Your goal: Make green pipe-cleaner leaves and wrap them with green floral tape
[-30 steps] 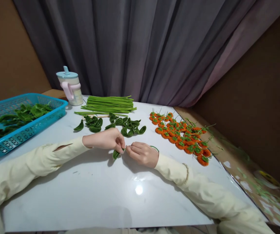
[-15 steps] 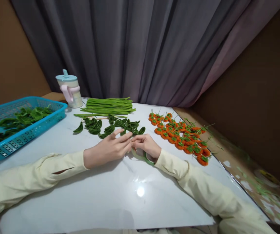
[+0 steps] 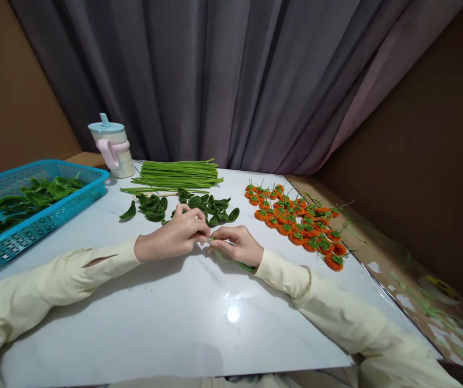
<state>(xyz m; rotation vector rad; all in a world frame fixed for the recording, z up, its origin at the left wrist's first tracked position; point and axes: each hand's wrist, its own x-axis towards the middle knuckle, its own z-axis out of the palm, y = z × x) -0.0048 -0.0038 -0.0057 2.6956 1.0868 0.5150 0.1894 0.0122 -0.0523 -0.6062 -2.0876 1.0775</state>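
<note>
My left hand (image 3: 175, 234) is closed, its thumb and fingers pinched together just left of my right fingertips. What it grips is too small to make out. My right hand (image 3: 237, 245) pinches a thin strip of green tape (image 3: 212, 239) between thumb and forefinger. Under that hand a green band (image 3: 246, 267) shows in part, lying by the wrist; most of it is hidden. Just beyond my hands lies a loose pile of dark green fuzzy leaves (image 3: 215, 207), with one leaf (image 3: 128, 212) apart at the left.
A bundle of green stems (image 3: 179, 175) lies at the back. Orange fuzzy flowers (image 3: 296, 226) with green wire ends cover the right side. On the left stand a blue basket (image 3: 74, 207) of green leaves and a lidded cup (image 3: 112, 151). Scraps lie beyond the right table edge.
My left hand has drawn slightly left, and its spread fingers have curled into a pinch. My right hand still pinches, shifted slightly left; the green band beneath it is now more hidden.
</note>
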